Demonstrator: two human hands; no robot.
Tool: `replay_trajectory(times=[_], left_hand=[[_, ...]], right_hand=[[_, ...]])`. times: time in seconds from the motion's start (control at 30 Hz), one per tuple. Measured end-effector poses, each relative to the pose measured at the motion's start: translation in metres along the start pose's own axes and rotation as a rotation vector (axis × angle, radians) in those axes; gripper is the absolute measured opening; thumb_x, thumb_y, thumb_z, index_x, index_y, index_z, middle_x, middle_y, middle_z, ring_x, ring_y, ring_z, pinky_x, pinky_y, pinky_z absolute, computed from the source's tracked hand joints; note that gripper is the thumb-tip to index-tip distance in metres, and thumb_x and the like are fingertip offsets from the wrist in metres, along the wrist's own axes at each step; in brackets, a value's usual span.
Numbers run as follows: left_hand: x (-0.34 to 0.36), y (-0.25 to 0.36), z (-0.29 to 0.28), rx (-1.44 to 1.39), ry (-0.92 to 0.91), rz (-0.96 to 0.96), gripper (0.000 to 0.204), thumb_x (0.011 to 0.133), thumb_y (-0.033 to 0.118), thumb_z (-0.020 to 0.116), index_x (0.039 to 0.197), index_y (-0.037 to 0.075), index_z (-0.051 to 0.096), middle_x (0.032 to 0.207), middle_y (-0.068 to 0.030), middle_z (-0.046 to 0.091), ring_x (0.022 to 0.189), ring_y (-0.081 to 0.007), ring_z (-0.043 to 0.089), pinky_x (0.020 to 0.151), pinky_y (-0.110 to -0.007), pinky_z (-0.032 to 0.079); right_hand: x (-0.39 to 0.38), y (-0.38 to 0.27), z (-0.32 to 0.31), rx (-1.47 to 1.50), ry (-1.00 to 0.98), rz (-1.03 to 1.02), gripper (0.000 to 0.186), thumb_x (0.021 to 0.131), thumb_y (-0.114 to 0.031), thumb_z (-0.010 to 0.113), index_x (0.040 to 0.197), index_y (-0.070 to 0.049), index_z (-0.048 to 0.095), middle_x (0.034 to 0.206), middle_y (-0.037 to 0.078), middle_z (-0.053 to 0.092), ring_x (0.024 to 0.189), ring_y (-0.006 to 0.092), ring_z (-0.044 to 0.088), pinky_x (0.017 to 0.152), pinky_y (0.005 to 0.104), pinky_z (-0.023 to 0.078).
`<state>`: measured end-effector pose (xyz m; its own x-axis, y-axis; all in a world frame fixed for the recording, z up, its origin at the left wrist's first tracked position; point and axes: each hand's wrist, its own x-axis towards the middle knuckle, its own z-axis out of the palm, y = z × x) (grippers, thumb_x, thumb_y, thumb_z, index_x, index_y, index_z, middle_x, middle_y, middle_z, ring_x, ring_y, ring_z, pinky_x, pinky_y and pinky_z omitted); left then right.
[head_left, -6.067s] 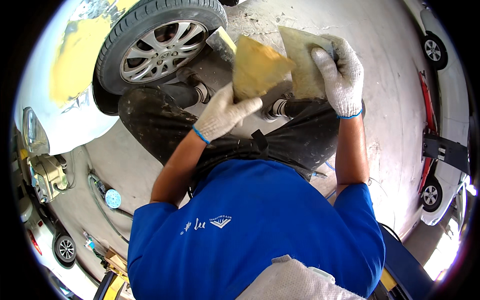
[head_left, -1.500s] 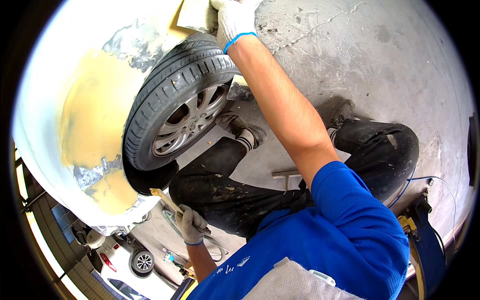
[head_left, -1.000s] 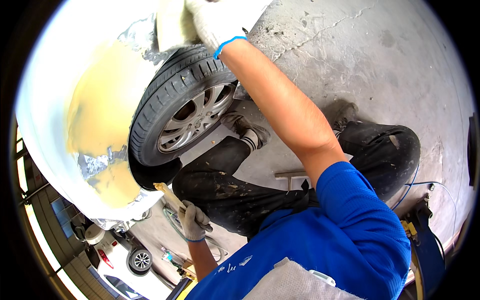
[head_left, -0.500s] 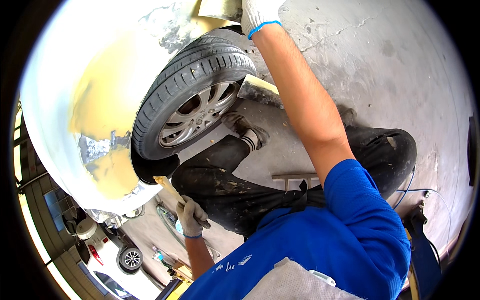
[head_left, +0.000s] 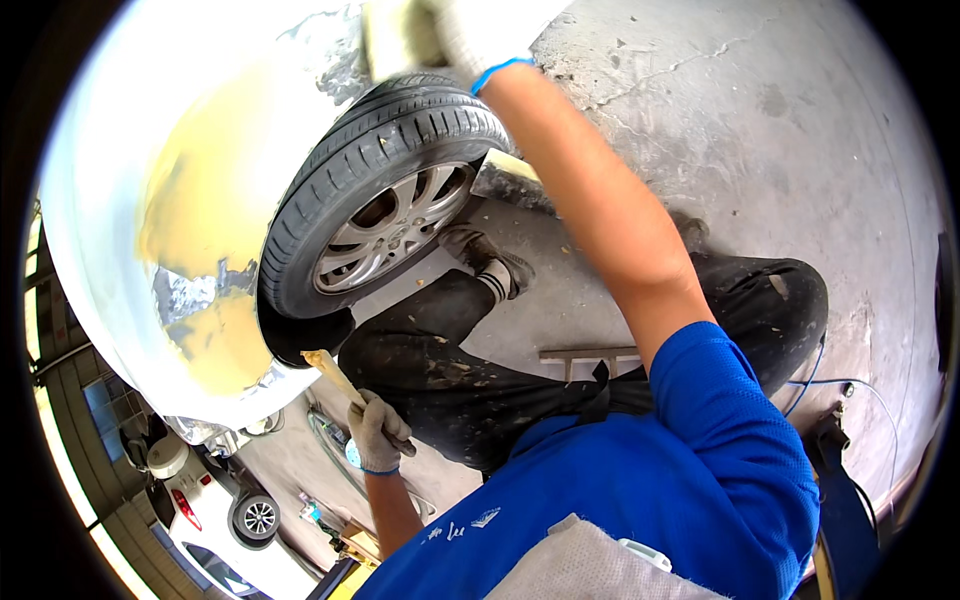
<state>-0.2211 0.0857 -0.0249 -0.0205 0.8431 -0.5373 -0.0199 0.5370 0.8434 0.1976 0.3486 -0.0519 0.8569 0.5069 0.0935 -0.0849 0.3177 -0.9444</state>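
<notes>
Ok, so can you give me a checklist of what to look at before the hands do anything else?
1. Left hand gripping the yellow-tipped plate: ok.
2. Right hand holding the pale spreader: ok.
3. Gloves on both hands: ok.
4. Pale spreader flat against the car panel: cannot tell, it's blurred.
5. Yellow patch smooth all over, with no grey spots beside it: not ok, grey shows.
6. Tyre covered up: not ok, it's bare.

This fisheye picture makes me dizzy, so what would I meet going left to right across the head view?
Broad, smooth yellow filler-like patch → grey-knit-gloved left hand → white-gloved, blue-cuffed right hand → thin blue hose or cable.
</notes>
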Motion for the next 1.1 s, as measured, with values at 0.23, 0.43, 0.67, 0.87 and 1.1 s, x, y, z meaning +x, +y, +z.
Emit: replay_trajectory(times=[0.23,0.43,0.67,0.87,1.1], left_hand=[[-0.004,-0.001,0.000,0.035,-0.022,0.024,0.017,0.092,0.011,0.057,0.084,0.010,0.042,0.051,-0.0011,0.039,0.037,-0.0078,0.032,0.033,-0.024,0.029],[-0.003,-0.003,0.003,0.026,-0.008,0.043,0.017,0.092,0.011,0.057,0.084,0.010,0.042,0.051,-0.0010,0.039,0.037,-0.0078,0.031,0.033,-0.024,0.029],[-0.001,0.000,0.002,0.020,-0.038,0.021,0.019,0.091,0.012,0.058,0.083,0.011,0.041,0.051,-0.0008,0.038,0.037,-0.0075,0.029,0.033,-0.024,0.028],[-0.002,0.002,0.005,0.030,-0.041,0.013,0.020,0.091,0.012,0.058,0.083,0.011,0.040,0.051,-0.0007,0.038,0.037,-0.0075,0.029,0.032,-0.024,0.029],[-0.004,0.002,0.010,0.037,-0.027,0.041,0.019,0.091,0.012,0.057,0.083,0.010,0.040,0.051,-0.0008,0.037,0.037,-0.0076,0.028,0.032,-0.024,0.028]], right_hand=[[-0.040,-0.008,-0.021,0.091,-0.264,0.045,0.057,0.090,-0.024,0.063,0.137,0.006,0.048,0.128,0.025,0.060,0.116,0.0320,0.061,0.104,0.0369,0.046],[0.005,0.024,-0.037,0.179,-0.025,0.183,0.057,0.090,-0.023,0.063,0.137,0.006,0.048,0.128,0.025,0.060,0.116,0.0317,0.061,0.103,0.0369,0.046],[0.014,0.027,-0.017,0.221,-0.006,0.198,0.057,0.090,-0.023,0.063,0.137,0.006,0.049,0.128,0.025,0.060,0.116,0.0315,0.061,0.103,0.0369,0.046],[0.012,0.028,-0.015,0.207,-0.007,0.189,0.057,0.090,-0.023,0.063,0.137,0.006,0.049,0.128,0.025,0.060,0.116,0.0313,0.061,0.103,0.0369,0.046],[0.010,0.025,-0.015,0.181,0.013,0.171,0.056,0.090,-0.022,0.064,0.137,0.006,0.049,0.127,0.025,0.060,0.115,0.0310,0.061,0.103,0.0370,0.047]])
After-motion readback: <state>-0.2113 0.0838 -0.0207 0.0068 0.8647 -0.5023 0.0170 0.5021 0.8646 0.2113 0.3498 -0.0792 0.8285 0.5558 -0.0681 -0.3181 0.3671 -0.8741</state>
